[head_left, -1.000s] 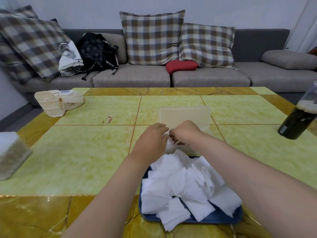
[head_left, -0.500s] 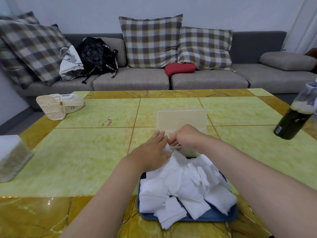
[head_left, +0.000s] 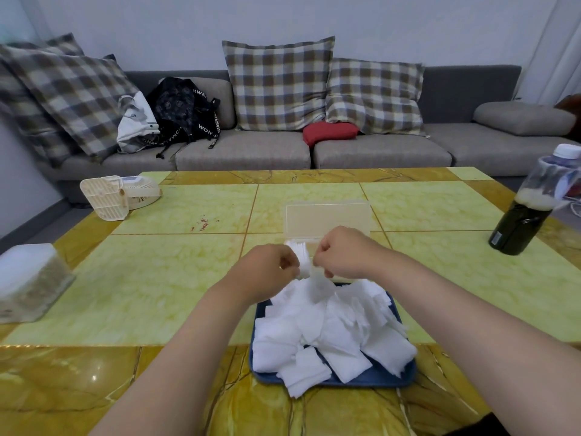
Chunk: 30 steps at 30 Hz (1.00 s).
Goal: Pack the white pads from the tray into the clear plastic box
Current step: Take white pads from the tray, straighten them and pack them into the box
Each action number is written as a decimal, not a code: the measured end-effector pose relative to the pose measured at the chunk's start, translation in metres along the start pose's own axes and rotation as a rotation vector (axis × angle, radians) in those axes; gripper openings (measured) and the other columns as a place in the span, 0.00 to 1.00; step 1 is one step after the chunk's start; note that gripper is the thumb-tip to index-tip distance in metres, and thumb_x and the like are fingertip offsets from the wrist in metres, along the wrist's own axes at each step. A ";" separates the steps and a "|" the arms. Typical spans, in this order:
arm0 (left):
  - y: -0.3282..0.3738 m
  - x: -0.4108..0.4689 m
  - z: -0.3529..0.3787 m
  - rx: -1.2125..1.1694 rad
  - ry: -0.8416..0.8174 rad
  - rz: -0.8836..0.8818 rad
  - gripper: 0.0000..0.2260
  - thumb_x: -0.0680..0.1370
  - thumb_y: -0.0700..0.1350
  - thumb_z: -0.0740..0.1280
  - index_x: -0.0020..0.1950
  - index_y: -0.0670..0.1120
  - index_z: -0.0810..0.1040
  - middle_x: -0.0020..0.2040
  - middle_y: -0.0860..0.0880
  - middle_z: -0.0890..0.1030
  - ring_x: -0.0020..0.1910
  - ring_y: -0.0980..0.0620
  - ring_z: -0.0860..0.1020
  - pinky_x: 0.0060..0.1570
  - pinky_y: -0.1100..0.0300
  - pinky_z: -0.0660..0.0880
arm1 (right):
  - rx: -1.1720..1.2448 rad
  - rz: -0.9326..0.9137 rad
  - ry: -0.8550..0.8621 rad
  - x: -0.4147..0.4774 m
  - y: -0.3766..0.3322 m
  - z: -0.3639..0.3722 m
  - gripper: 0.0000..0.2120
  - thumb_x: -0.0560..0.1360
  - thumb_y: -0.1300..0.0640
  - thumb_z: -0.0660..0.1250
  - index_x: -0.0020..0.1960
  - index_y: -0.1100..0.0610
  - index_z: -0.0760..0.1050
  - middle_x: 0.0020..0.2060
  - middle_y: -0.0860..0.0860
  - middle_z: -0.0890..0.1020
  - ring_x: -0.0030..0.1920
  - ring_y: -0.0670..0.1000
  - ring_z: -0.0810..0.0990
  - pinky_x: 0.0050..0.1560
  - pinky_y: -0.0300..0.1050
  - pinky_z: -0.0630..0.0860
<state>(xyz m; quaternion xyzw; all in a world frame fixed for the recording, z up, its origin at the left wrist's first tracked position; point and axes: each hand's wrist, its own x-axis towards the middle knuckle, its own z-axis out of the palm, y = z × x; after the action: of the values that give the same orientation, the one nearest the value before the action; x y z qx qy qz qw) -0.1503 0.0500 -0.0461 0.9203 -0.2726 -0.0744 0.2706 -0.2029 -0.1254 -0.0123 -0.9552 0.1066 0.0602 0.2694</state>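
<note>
Thin white square pads [head_left: 333,335] lie in a loose, untidy heap on a dark blue rectangular plastic tray [head_left: 377,377], which lies flat nearest to the camera, and a few of them hang over its near edge. A clear rectangular plastic box [head_left: 327,220] stands just behind the tray with its lid raised upright. A small row of pads [head_left: 298,251] stands on edge at its left part, pinched by the left hand [head_left: 267,272], while a single white pad [head_left: 319,286] hangs over the tray's far end from the right hand [head_left: 345,253].
</note>
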 end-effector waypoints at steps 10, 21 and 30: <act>-0.008 -0.007 0.016 0.030 -0.139 -0.144 0.15 0.75 0.57 0.71 0.59 0.53 0.80 0.44 0.55 0.78 0.43 0.53 0.78 0.45 0.59 0.75 | -0.336 0.059 -0.146 0.001 -0.018 0.034 0.13 0.70 0.48 0.74 0.36 0.53 0.74 0.31 0.48 0.76 0.33 0.50 0.75 0.34 0.40 0.70; -0.010 -0.007 -0.007 -0.247 -0.114 -0.048 0.10 0.77 0.50 0.72 0.46 0.43 0.82 0.39 0.49 0.85 0.33 0.59 0.81 0.38 0.59 0.76 | 0.342 0.051 -0.089 -0.006 -0.002 0.009 0.11 0.67 0.55 0.81 0.44 0.56 0.81 0.37 0.50 0.83 0.34 0.49 0.84 0.36 0.44 0.73; -0.007 -0.009 -0.009 -0.572 -0.169 -0.167 0.09 0.76 0.39 0.74 0.55 0.42 0.80 0.39 0.47 0.85 0.35 0.53 0.84 0.38 0.63 0.80 | 0.501 0.108 0.063 -0.004 0.010 0.006 0.08 0.70 0.59 0.80 0.46 0.59 0.83 0.39 0.57 0.87 0.36 0.53 0.87 0.37 0.47 0.81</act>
<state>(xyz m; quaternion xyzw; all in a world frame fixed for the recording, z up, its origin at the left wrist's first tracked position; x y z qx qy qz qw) -0.1520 0.0639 -0.0420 0.8167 -0.1857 -0.2463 0.4878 -0.2091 -0.1304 -0.0218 -0.8529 0.1775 0.0163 0.4907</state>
